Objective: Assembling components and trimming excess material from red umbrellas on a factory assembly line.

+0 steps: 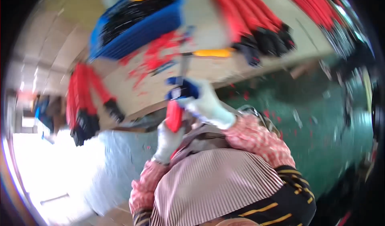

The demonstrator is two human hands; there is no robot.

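Note:
My left hand (pixel 165 141), in a white glove, is closed round a red tube (pixel 174 115) held upright in front of the striped apron. Above it, my right hand (pixel 206 105) wears a white glove with blue-coated fingers. These fingers wrap round the tube's upper end, where a dark and silvery part shows between them. From that grip a narrow grey strip (pixel 184 67) points toward the table; motion blur hides what it is. Just beyond lies a screwdriver-like tool with a yellow handle (pixel 212 53), its shaft partly blurred.
The table (pixel 204 9) bears a blue basket (pixel 140 35) of black parts, red scraps (pixel 154 55), and bundles of red tubes with black ends (pixel 256 15). More red tubes (pixel 82 89) hang over its left edge. Red bits litter the green floor (pixel 313 133) at right.

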